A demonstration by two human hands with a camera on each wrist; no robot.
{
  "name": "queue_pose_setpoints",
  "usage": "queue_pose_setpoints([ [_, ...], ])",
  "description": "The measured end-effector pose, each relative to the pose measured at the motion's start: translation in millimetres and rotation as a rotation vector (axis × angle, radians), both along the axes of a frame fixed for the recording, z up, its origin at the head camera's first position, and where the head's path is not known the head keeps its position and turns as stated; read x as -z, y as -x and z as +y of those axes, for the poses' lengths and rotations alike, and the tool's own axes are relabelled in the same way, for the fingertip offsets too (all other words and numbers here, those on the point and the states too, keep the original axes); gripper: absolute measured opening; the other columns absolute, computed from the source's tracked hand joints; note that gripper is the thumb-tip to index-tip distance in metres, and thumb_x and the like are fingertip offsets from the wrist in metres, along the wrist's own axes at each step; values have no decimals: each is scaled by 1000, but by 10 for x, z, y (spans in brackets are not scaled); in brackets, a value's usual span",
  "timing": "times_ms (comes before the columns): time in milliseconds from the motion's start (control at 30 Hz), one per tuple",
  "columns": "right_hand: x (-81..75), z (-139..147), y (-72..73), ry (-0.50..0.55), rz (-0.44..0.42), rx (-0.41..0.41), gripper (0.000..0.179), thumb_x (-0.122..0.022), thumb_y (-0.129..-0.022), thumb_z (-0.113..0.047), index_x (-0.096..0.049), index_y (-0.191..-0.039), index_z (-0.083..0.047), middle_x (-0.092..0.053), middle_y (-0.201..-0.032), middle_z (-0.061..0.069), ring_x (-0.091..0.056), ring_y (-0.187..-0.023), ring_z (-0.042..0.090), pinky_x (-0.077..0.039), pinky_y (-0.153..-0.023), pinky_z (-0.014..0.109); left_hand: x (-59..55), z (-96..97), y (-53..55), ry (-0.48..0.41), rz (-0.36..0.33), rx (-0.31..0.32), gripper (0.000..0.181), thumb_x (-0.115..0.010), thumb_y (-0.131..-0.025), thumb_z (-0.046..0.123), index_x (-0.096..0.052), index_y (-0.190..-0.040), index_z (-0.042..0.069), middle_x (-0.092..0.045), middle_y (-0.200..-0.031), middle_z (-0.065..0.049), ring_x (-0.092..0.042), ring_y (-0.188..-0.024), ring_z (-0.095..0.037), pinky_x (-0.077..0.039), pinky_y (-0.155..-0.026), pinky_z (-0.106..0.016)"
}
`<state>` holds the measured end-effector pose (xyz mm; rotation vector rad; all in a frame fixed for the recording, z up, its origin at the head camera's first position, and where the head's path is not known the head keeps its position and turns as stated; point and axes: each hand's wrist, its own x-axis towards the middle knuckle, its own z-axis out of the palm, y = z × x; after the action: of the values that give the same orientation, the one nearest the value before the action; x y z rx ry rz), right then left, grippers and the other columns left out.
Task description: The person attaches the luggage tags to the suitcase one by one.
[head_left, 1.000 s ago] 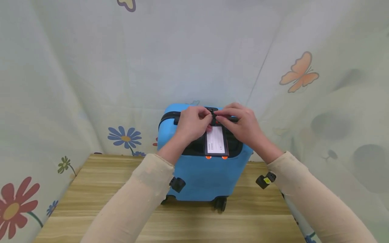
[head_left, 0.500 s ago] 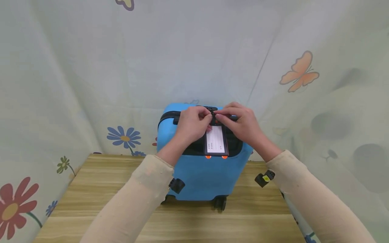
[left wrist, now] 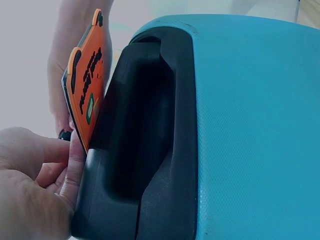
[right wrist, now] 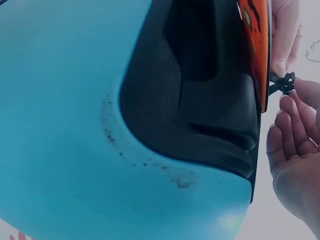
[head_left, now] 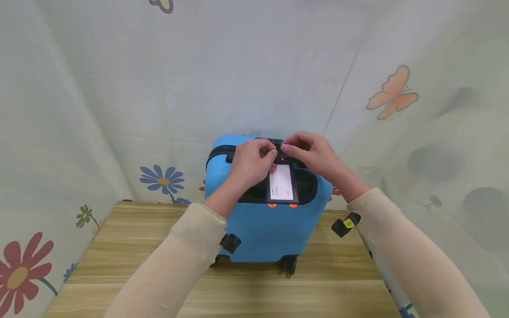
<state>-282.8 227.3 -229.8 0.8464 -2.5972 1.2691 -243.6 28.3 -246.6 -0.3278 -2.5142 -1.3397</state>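
Observation:
A blue suitcase (head_left: 266, 229) stands upright with its black carry handle (left wrist: 97, 200) on the upper side. From that handle hangs a luggage tag (head_left: 282, 184): a white card in a dark frame in the head view, an orange printed back (left wrist: 89, 82) in the left wrist view. Above the card, my left hand (head_left: 251, 161) pinches the tag's black strap (right wrist: 285, 82) between thumb and forefinger. Opposite it, my right hand (head_left: 314, 152) pinches the same strap near its buckle, its thumb against the black piece. The fingertips partly hide the strap.
The suitcase rests on a wood-grain table (head_left: 151, 247), its front wheel (head_left: 288, 266) visible. A pale curtain (head_left: 254, 75) printed with flowers and butterflies hangs close behind it and at both sides. Dark scuffs mark the suitcase shell in the right wrist view.
My right hand has shifted slightly up and its fingers have curled more, leaving more of the black handle in sight. My left hand keeps its pinch in nearly the same spot.

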Motion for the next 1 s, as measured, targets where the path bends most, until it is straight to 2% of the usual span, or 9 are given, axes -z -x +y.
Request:
queue_pose_setpoints([
  [200, -76, -36, 16, -49, 12, -35, 18, -71, -105, -20, -73, -113, -4, -71, -103, 11, -63, -92, 25, -53, -85, 33, -5, -15, -3, 15, -1, -3, 19, -68, -107, 21, -76, -118, 8, -74, -102, -5, -70, -80, -17, -61, -75, -31],
  [433, -111, -38, 4, -118, 139, -40, 14, -72, -105, -20, -73, -106, -6, -71, -98, 8, -61, -90, 22, -51, -84, 37, -8, -10, 2, 26, 1, 1, 18, -68, -107, 21, -77, -117, 8, -75, -100, -4, -70, -79, -16, -59, -73, -31],
  [733, -48, -52, -41, -78, 215, -30, 9, -77, -101, -14, -72, -103, -6, -71, -98, 6, -62, -88, 19, -52, -80, 34, -11, -15, -1, 36, 17, 8, 17, -67, -107, 21, -77, -114, 8, -75, -98, -4, -70, -78, -15, -58, -71, -31],
  [867, -3, -72, -27, -67, 323, -34, 8, -78, -99, -10, -71, -99, -6, -69, -93, 6, -61, -85, 18, -52, -78, 36, -11, -19, -11, 38, 17, 15, 18, -67, -108, 20, -77, -114, 7, -75, -99, -5, -70, -77, -15, -58, -71, -31],
  [1000, 54, -90, -16, -86, 524, -47, 10, -80, -96, -6, -70, -96, -3, -67, -91, 9, -62, -86, 22, -56, -78, 41, -13, -18, -5, 41, 14, 6, 18, -66, -108, 20, -77, -114, 7, -75, -99, -5, -70, -77, -16, -58, -71, -31],
])
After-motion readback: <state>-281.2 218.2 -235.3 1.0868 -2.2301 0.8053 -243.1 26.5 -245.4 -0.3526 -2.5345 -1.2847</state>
